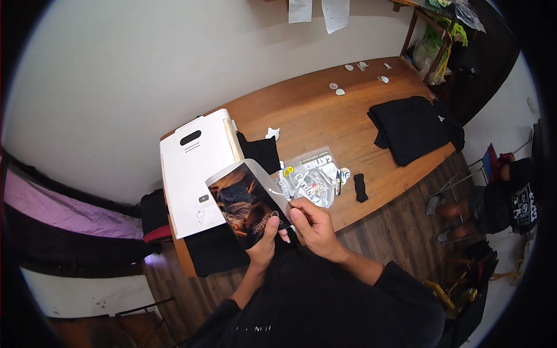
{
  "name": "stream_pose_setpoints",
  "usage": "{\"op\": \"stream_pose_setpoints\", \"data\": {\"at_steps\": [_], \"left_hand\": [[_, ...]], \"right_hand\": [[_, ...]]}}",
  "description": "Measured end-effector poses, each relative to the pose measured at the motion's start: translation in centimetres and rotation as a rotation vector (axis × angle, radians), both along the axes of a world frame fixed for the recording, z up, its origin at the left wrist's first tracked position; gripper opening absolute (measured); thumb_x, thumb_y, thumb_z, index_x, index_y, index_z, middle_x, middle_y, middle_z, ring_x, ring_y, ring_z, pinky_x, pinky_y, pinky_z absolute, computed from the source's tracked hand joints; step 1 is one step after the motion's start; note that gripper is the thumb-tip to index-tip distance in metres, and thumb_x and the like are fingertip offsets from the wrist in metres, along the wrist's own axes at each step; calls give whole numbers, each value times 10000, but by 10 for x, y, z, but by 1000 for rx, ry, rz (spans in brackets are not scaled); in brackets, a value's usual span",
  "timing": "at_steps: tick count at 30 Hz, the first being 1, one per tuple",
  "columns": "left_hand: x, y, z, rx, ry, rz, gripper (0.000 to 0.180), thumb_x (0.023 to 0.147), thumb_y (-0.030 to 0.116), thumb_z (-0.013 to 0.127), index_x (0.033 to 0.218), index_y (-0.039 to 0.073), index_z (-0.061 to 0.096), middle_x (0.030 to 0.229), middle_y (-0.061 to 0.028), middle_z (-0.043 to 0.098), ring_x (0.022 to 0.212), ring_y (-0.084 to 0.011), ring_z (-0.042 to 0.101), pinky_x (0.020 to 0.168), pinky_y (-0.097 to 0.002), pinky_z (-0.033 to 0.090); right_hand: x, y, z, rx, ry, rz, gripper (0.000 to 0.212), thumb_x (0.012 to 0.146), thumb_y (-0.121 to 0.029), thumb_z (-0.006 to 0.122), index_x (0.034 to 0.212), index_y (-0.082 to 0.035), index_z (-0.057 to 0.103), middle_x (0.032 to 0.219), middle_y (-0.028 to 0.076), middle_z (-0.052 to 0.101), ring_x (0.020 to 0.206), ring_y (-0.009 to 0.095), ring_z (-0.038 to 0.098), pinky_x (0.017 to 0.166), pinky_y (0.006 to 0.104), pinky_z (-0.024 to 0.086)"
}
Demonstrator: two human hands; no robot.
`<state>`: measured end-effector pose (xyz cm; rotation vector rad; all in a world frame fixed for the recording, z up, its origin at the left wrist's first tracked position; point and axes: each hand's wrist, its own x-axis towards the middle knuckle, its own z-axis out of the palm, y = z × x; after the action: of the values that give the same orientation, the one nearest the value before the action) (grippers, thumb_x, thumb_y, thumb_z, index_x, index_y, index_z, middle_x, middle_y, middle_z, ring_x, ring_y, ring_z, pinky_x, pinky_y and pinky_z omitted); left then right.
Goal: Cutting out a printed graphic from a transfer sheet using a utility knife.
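A printed sheet (241,203) with a dark, orange-toned picture and a pale, see-through-looking border is held up in front of me, tilted. My left hand (264,243) grips its lower edge, thumb on top. At its right edge my right hand (316,229) is closed in a pinch on the border. Behind the sheet stands a white machine with a flat lid (197,156), shaped like a heat press, with black cloth (217,252) under its near side. Clear film pieces with white lettering (313,180) lie beyond my right hand, thread snips (338,182) among them.
A small black bundle (361,188) lies near the wooden table's (313,110) front edge. Folded black garments (412,127) rest at the right end. Several white scraps (340,91) are scattered at the back. Another person (516,203) sits at the far right, near a shelf (432,35).
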<state>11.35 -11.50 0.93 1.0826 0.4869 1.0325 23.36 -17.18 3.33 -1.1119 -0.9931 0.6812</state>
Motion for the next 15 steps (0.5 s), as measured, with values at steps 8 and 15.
{"op": "stream_pose_setpoints", "data": {"at_steps": [8,15], "left_hand": [[-4,-3,5,-41,-41,102,196,868,20,591,1045,-9,512,818,-85,577,568,-144,563,440,-247,492],[-5,-3,8,-90,-33,61,133,858,-9,599,978,-26,546,801,-83,582,586,-151,576,468,-262,512]], "right_hand": [[-6,1,-4,-12,-69,6,159,957,-126,470,930,16,537,670,-29,478,522,4,385,463,183,312],[-9,2,-5,53,-57,-16,166,958,-138,475,926,11,539,652,-36,471,512,4,379,455,184,303]]}}
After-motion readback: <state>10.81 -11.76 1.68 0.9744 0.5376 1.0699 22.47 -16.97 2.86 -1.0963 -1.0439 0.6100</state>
